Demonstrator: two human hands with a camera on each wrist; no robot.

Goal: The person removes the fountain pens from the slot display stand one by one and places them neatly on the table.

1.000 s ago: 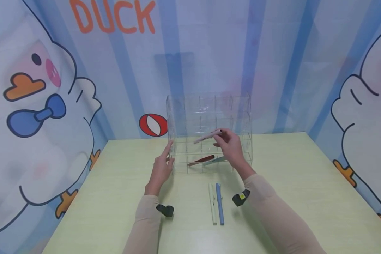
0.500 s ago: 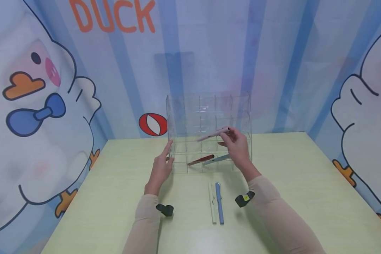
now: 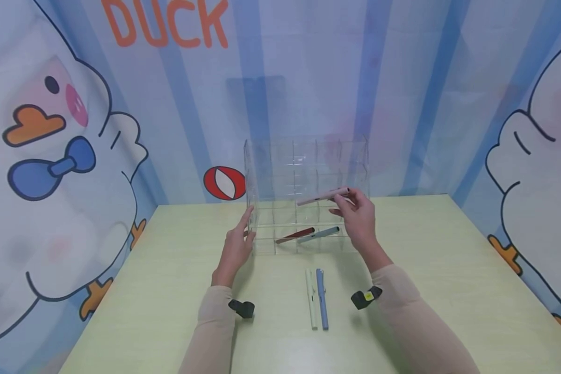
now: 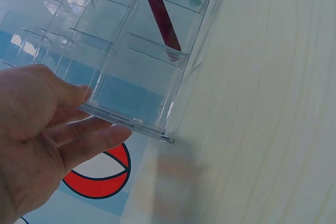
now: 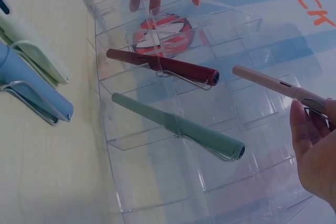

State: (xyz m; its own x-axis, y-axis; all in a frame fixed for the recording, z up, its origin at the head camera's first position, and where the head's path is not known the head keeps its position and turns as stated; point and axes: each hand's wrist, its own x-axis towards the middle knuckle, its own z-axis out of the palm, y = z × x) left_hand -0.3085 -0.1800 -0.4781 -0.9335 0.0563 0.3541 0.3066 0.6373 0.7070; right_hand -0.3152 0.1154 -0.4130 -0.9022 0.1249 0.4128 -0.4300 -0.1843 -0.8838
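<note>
A clear acrylic organizer [image 3: 308,225] with several compartments stands at the back of the table. At its left side wall is my left hand [image 3: 237,244], which holds that edge between thumb and fingers [image 4: 100,135]. My right hand [image 3: 361,215] pinches a pale pink pen [image 3: 322,197] near its capped end, tilted in front of the organizer's middle row. The pen's other end [image 5: 254,74] points left. A dark red pen [image 3: 295,235] and a grey-green pen [image 3: 319,235] lean in separate bottom compartments.
On the table in front of the organizer lie a pale green pen [image 3: 311,299] and a blue pen [image 3: 322,299], side by side. A printed curtain [image 3: 191,104] hangs directly behind the table [image 3: 168,291].
My right hand has moved to the right with the pink pen, uncovering more of the grey-green pen. The left hand stays at the organizer's side.
</note>
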